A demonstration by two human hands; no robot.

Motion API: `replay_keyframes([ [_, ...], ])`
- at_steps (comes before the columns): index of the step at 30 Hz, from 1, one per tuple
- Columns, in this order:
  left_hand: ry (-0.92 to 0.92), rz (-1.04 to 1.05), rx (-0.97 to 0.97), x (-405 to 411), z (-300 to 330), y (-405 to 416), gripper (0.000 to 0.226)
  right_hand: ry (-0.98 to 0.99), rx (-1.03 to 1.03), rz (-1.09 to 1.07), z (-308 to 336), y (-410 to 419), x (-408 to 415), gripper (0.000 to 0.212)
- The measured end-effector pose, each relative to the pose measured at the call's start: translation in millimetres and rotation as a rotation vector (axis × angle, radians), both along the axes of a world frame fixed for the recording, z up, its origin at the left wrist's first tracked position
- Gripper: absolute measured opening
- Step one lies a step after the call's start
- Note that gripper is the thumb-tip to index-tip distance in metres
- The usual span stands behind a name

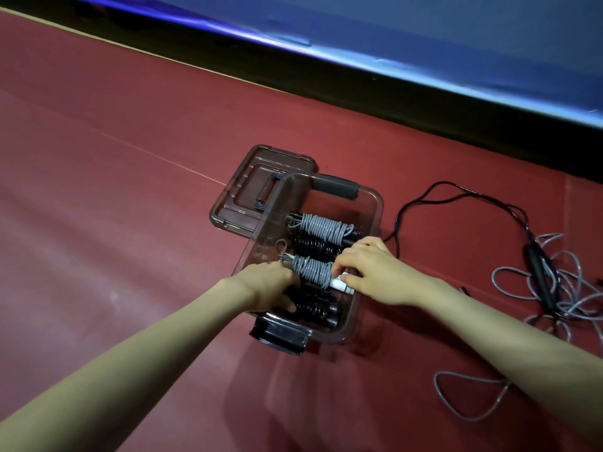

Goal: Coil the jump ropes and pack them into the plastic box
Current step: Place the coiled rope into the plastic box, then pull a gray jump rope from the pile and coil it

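Note:
A clear plastic box (372, 203) sits on the red floor with several coiled jump ropes inside. A grey coiled rope (323, 228) lies toward the far end, a black one (310, 246) beside it, another black coil (313, 306) near the front. Between them lies a grey coiled rope with white handles (311, 270). My left hand (270, 285) grips its left end inside the box. My right hand (372, 270) pinches its right end at the white handle. Loose grey and black ropes (551, 288) lie tangled on the floor to the right.
The box lid (241, 197) lies flat behind the box on its left. A black cord (424, 197) loops across the floor right of the box. A grey rope loop (470, 396) lies at the lower right. A blue padded edge (424, 60) runs along the back.

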State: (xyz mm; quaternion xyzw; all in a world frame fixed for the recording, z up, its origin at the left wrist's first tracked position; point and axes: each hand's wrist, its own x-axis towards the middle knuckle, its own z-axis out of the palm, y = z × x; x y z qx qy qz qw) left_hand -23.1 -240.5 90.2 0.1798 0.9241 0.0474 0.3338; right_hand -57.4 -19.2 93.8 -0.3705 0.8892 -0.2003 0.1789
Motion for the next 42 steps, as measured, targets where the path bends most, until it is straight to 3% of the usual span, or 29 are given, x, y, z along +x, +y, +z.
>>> replay_keyframes([
  [6,0.084,-0.177,-0.167,-6,0,12,0.063,0.028,-0.003,-0.006,0,2,2,0.016],
  [10,0.088,-0.232,-0.183,-6,0,13,0.063,0.052,-0.108,-0.048,-2,2,5,0.013],
  [14,-0.017,0.084,0.094,-9,1,6,0.051,0.085,-0.266,-0.131,3,8,6,0.013],
  [20,0.332,0.228,0.376,-5,25,22,0.008,0.119,-0.297,-0.262,28,40,9,0.016],
  [23,0.401,0.282,0.516,-9,42,39,0.006,0.100,-0.254,-0.272,43,62,11,0.017],
  [29,0.388,0.079,0.613,-11,59,122,0.009,0.133,-0.253,-0.507,63,157,42,0.017],
  [36,0.336,-0.115,0.620,0,23,215,0.009,0.098,-0.274,-0.854,35,252,104,0.024],
  [42,0.343,-0.317,0.393,4,-26,276,0.028,0.027,-0.191,-1.005,-12,304,136,0.026],
])
